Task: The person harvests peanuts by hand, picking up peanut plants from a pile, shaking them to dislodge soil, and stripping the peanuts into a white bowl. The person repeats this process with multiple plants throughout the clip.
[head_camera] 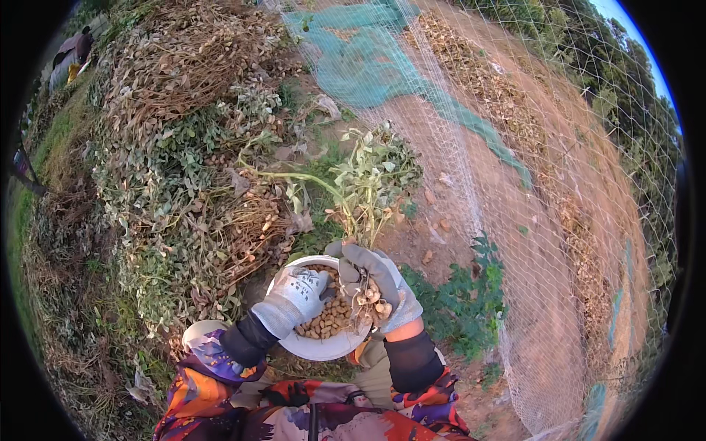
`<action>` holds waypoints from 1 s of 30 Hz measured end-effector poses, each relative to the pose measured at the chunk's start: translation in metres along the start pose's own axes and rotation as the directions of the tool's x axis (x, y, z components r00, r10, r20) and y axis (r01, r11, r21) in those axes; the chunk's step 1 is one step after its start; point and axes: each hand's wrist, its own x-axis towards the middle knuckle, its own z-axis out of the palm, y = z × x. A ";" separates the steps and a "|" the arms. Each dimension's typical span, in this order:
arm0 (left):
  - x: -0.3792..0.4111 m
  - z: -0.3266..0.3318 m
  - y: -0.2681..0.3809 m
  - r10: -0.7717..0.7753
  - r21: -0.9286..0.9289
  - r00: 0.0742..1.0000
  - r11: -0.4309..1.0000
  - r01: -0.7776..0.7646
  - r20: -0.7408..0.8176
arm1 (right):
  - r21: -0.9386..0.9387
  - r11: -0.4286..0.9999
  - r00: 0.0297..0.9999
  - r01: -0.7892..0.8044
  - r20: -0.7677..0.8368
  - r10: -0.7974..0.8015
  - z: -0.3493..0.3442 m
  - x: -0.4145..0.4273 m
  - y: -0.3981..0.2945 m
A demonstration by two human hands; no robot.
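Observation:
A white bucket (324, 353) stands between my knees, partly filled with picked peanuts (331, 318). My right hand (380, 278), in a grey-palmed work glove, grips a peanut plant at the base of its stems. The plant's leafy top (369, 171) points away from me, and its roots with a cluster of peanut pods (373, 302) hang over the bucket's right side. My left hand (300, 292), gloved the same way, is over the left part of the bucket with its fingers curled inward. Whether anything is between those fingers is hidden.
Heaps of pulled peanut plants (182, 182) cover the ground to the left and ahead. White netting (546, 275) and bunched green mesh (364, 66) run along the right. A green leafy plant (463, 303) grows beside the bucket. Another person (71, 55) is at the far upper left.

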 end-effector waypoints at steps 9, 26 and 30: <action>0.029 0.056 -0.053 -0.311 0.067 0.949 0.949 0.308 0.052 | -0.019 1.000 1.000 -0.009 0.005 0.009 0.014 -0.013 -0.001; -0.015 -0.028 0.026 0.466 0.229 0.768 0.885 -0.406 -0.439 | -0.646 0.762 0.856 0.043 -0.370 -0.362 -0.060 0.080 0.053; -0.014 -0.024 0.018 0.266 0.083 0.815 0.962 -0.261 -0.514 | -0.726 0.682 0.871 0.088 -0.276 -0.406 -0.043 0.059 0.042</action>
